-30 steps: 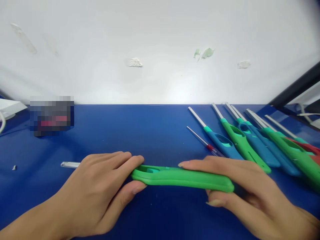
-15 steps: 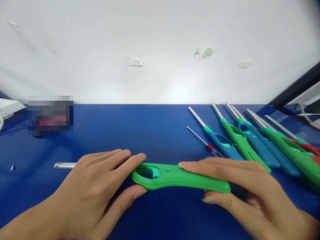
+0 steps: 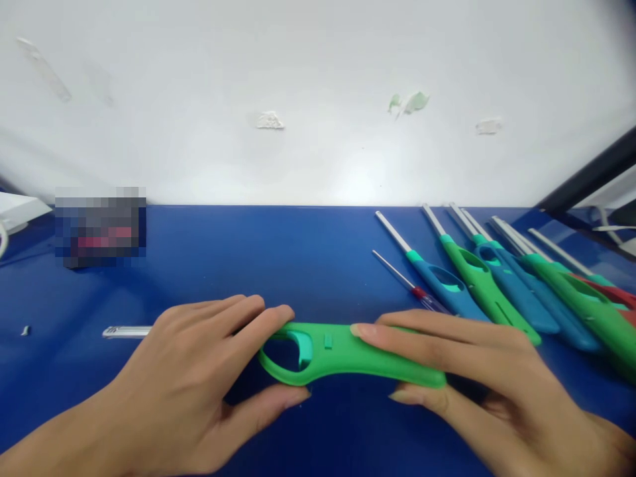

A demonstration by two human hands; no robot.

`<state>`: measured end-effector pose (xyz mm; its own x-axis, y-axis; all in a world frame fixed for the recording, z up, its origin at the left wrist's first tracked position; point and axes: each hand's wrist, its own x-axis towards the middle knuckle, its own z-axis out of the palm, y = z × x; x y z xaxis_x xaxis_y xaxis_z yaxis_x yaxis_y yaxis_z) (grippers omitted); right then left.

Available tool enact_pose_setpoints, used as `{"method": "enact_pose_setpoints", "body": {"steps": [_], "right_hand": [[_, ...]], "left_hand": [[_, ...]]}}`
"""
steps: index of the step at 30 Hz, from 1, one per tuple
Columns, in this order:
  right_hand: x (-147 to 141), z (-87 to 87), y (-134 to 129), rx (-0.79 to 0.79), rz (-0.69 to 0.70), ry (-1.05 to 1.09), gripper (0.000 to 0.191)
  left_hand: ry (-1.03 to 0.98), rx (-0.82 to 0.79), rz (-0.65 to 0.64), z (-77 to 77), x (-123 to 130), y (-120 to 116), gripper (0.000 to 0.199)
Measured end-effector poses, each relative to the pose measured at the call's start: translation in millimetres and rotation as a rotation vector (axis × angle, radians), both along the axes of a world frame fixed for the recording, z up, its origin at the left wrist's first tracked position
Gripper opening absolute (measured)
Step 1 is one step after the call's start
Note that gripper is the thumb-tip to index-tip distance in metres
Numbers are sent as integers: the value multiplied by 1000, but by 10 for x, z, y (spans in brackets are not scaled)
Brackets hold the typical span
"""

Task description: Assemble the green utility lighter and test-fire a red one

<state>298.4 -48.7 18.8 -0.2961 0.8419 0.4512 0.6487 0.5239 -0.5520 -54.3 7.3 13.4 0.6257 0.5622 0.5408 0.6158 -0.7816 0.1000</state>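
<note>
A green long-necked lighter lies crosswise between my two hands, its metal tube pointing left. My left hand grips its front part, with the fingers over the neck and the thumb below the trigger loop. My right hand pinches the rear of the handle, fingers on top and thumb underneath. A teal trigger shows inside the loop, and a small teal square sits on the handle. The part of the lighter under my left fingers is hidden.
Several blue, green and red lighters lie side by side at the right. Beside them is a screwdriver. A small screw rests at the far left, and a blurred dark object stands at the back left of the blue table.
The held lighter has turned a little about its length, so its trigger loop shows wider. It has shifted slightly left. My left thumb sits a little lower and farther right.
</note>
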Motion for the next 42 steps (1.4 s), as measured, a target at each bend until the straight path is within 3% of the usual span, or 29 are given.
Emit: {"method": "enact_pose_setpoints", "body": {"steps": [9, 15, 18, 22, 28, 34, 42], "right_hand": [[102, -57, -64, -132, 2, -110, 48], [148, -118, -49, -10, 17, -194, 48], [175, -156, -23, 58, 55, -203, 58], [161, -157, 19, 123, 97, -200, 69], [48, -18, 168, 115, 193, -99, 58], [43, -57, 199, 87, 159, -131, 53], [148, -171, 155, 73, 44, -174, 53]], "left_hand": [[8, -43, -32, 84, 123, -74, 44], [97, 1, -91, 285, 232, -29, 28], [86, 23, -122, 324, 266, -18, 23], [62, 42, -154, 330, 273, -25, 26], [101, -23, -110, 351, 283, -60, 25], [161, 11, -107, 310, 293, -52, 45], [155, -45, -148, 282, 258, -42, 39]]}}
